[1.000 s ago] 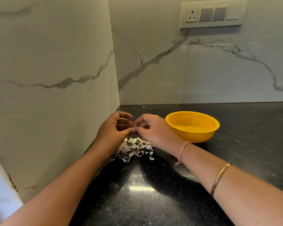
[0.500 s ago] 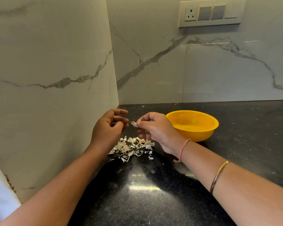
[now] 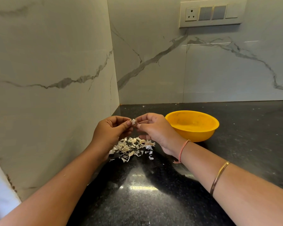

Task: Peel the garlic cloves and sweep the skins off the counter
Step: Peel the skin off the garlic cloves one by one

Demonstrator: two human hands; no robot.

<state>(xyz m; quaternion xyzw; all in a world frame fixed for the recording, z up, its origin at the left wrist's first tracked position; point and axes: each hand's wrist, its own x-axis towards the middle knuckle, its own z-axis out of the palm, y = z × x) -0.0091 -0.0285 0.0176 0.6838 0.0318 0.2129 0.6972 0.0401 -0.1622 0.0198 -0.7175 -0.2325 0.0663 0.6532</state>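
Head-camera view of a person's two bare arms reaching over a dark, polished stone bench (image 3: 153, 201) set in a corner of marble-patterned walls.

The left hand (image 3: 112, 131) and right hand (image 3: 155, 131) meet fingertip to fingertip above the bench. Each has its fingers curled and pinches, between thumb and forefinger, one small pale garlic clove (image 3: 133, 121) held between them. The clove is off the bench, with papery skin still showing on it.

Directly below both hands, a loose heap of skins (image 3: 132, 148) lies on the bench, with a few stray flakes just nearer the person than the hands. Just beyond the right hand and to its right stands a yellow bowl (image 3: 197, 134). Whether it holds peeled cloves cannot be told from here.

Progress, as a judgement: the peeling looks well along, since the heap of skins is sizeable, but at least this clove is not finished. No other unpeeled cloves are visible. The sweeping has not been started, as all the skins still lie on the bench.

Compared with half a second ago, the hands have come back together. Then they were apart, the right hand alone pinching a pale scrap near its fingertips and the left hand curled beside it. The heap and the bowl have not moved.
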